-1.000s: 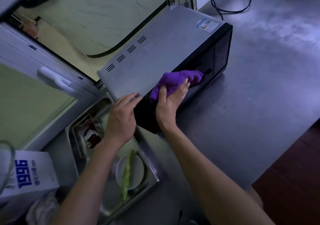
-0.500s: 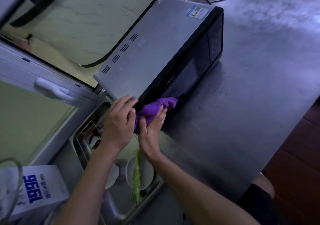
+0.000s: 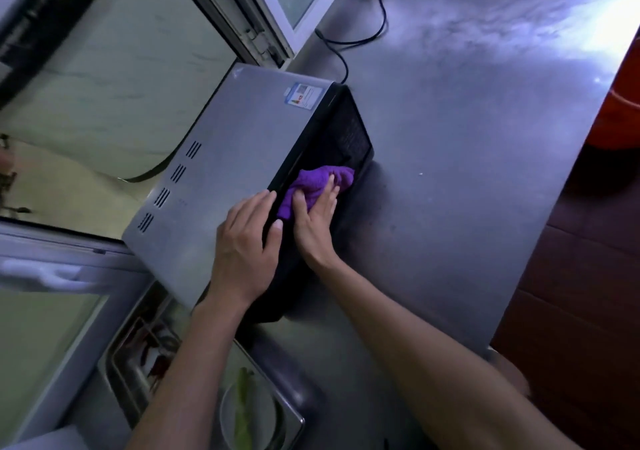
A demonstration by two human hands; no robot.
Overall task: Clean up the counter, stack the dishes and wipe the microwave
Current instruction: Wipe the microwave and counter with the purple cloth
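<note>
Counter (image 3: 467,158): steel, bears the microwave beside the window.
Microwave (image 3: 235,158): silver top, dark front facing right.
Sink tray (image 3: 294,418): at lower left, holds a plate (image 3: 227,411) with a green stalk (image 3: 242,411).
Left hand (image 3: 244,252): flat on the microwave's top edge, fingers relaxed.
Right hand (image 3: 317,224): presses the cloth with straight fingers.
Purple cloth (image 3: 318,181): bunched against the dark front.

Steel counter (image 3: 467,172) carries microwave (image 3: 235,172), its black cable (image 3: 349,44) trailing behind; sink (image 3: 294,418) set at left
</note>
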